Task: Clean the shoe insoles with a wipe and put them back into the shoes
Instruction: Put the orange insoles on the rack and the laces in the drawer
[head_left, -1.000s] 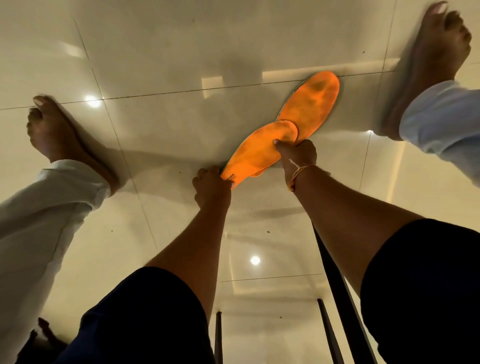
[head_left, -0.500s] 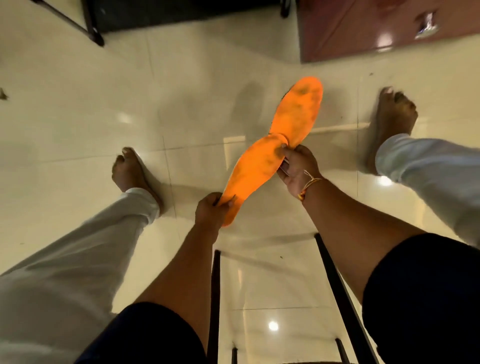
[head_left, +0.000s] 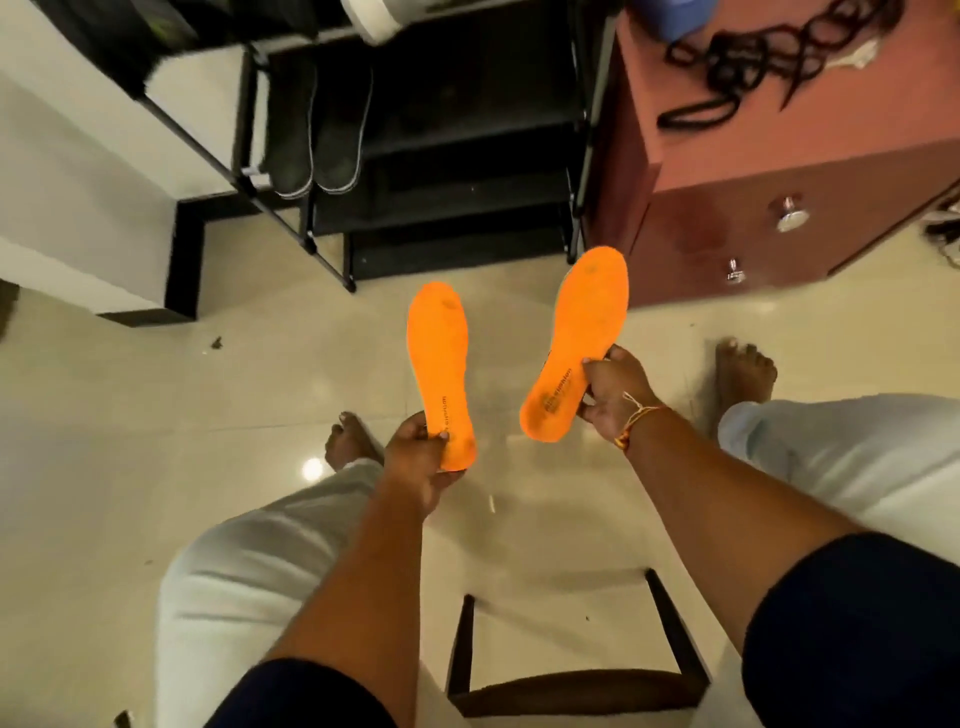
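Two orange insoles with dark smudges are held up above the tiled floor, side by side and apart. My left hand (head_left: 420, 451) grips the heel end of the left insole (head_left: 440, 358), thumb on its top face. My right hand (head_left: 614, 391) pinches the right insole (head_left: 582, 338) along its right edge near the heel; this insole tilts to the right. A pair of dark shoes (head_left: 317, 130) with light soles stands on a shelf of the black rack at the back. No wipe is in view.
A black shoe rack (head_left: 457, 156) stands ahead. To its right is a reddish cabinet (head_left: 779, 171) with knobs and a dark cord on top. My bare feet rest on the glossy floor. A stool frame (head_left: 571, 680) is between my legs.
The two insoles were overlapping and have been pulled apart, one in each hand. The view has lifted from the floor towards the rack and cabinet.
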